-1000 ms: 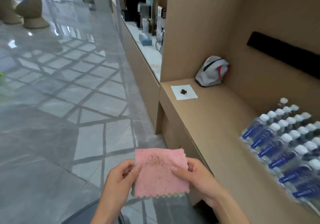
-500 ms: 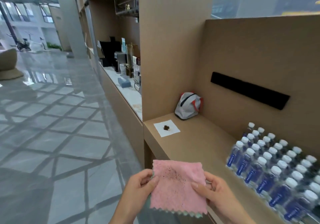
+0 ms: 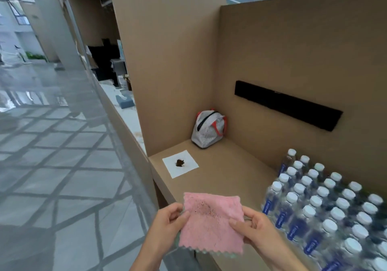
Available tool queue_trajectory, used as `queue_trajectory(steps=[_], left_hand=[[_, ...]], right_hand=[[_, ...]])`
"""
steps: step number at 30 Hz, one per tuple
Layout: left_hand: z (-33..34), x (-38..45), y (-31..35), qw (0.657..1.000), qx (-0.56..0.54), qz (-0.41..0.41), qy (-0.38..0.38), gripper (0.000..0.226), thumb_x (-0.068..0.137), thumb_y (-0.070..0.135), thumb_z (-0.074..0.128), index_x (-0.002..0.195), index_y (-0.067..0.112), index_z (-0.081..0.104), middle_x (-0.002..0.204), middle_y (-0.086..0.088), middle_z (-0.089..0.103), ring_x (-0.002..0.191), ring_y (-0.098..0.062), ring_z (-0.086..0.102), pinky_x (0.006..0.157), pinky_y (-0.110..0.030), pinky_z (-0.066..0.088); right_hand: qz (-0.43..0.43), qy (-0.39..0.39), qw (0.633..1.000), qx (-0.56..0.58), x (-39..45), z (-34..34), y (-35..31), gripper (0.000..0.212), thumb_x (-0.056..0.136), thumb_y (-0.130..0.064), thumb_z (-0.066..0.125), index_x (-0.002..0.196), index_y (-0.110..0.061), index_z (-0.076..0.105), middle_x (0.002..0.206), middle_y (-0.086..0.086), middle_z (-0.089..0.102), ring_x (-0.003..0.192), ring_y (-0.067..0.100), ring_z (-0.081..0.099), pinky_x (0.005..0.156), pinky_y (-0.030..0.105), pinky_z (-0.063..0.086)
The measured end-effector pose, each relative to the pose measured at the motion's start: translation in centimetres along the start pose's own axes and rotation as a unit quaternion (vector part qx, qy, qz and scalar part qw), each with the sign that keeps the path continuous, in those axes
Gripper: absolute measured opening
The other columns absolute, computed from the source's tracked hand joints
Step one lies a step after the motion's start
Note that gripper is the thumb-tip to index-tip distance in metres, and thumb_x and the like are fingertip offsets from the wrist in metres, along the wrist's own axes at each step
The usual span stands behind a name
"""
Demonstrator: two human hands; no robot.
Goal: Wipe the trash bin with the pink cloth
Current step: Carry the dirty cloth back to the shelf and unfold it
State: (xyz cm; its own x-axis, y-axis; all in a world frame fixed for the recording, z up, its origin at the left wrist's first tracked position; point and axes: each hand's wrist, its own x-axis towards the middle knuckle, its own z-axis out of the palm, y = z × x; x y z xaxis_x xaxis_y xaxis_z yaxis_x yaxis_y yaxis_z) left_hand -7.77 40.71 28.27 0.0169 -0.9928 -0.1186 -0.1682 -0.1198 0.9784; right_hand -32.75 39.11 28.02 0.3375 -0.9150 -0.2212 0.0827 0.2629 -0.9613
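I hold the pink cloth (image 3: 211,224) spread flat in front of me at the bottom centre. It has dark specks near its upper middle and a green zigzag lower edge. My left hand (image 3: 167,226) pinches its left side and my right hand (image 3: 253,228) pinches its right side. The cloth hangs over the front edge of a tan counter (image 3: 226,176). No trash bin shows in this view.
A white paper (image 3: 180,166) with a dark brown clump lies on the counter. A grey bag with red handles (image 3: 209,129) sits in the back corner. Several water bottles (image 3: 326,210) crowd the right side. Grey tiled floor (image 3: 62,166) stretches to the left.
My view has tilted upward and shifted toward the counter. The dark rounded rim at the bottom a second ago has left the frame. Both hands keep the same hold on the cloth.
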Motion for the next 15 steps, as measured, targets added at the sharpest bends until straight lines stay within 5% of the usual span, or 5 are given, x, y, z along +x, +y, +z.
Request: queue_trajectory(steps=[7,10,12,15], left_hand=[[-0.2,7.7,-0.6,0.999,0.016,-0.016,-0.037,0.016,0.092,0.013,0.064,0.085,0.02,0.076,0.091,-0.025,0.072,0.08,-0.024,0.066,0.083,-0.044,0.052],[-1.2,11.9,-1.4,0.997,0.041,-0.031,-0.049,0.014,0.091,0.015,0.064,0.087,0.022,0.076,0.089,-0.013,0.078,0.093,-0.033,0.073,0.095,-0.052,0.052],[-1.9,15.0,-2.0,0.995,0.049,-0.043,-0.072,0.013,0.092,0.016,0.064,0.091,0.021,0.076,0.09,-0.008,0.079,0.095,-0.028,0.074,0.097,-0.051,0.053],[-3.5,20.1,-2.6,0.991,0.057,-0.042,-0.109,0.011,0.091,0.015,0.064,0.092,0.018,0.075,0.093,-0.017,0.076,0.089,-0.027,0.073,0.097,-0.047,0.051]], right_hand=[[0.028,0.04,0.999,-0.01,6.2,-1.9,0.9,0.03,0.096,-0.002,0.067,0.122,-0.016,0.073,0.105,0.038,0.073,0.103,0.054,0.07,0.097,0.066,0.051],[0.035,0.066,0.997,-0.003,9.4,-1.6,1.2,0.03,0.095,-0.003,0.068,0.121,-0.018,0.073,0.105,0.032,0.076,0.1,0.046,0.074,0.097,0.058,0.055],[0.03,0.091,0.995,-0.001,11.9,-1.4,1.9,0.031,0.093,-0.005,0.072,0.121,-0.019,0.075,0.092,0.025,0.08,0.083,0.029,0.077,0.084,0.042,0.061],[0.029,0.144,0.989,0.012,15.8,-0.3,3.0,0.031,0.093,0.0,0.071,0.117,-0.019,0.077,0.083,0.023,0.077,0.077,0.021,0.069,0.08,0.035,0.053]])
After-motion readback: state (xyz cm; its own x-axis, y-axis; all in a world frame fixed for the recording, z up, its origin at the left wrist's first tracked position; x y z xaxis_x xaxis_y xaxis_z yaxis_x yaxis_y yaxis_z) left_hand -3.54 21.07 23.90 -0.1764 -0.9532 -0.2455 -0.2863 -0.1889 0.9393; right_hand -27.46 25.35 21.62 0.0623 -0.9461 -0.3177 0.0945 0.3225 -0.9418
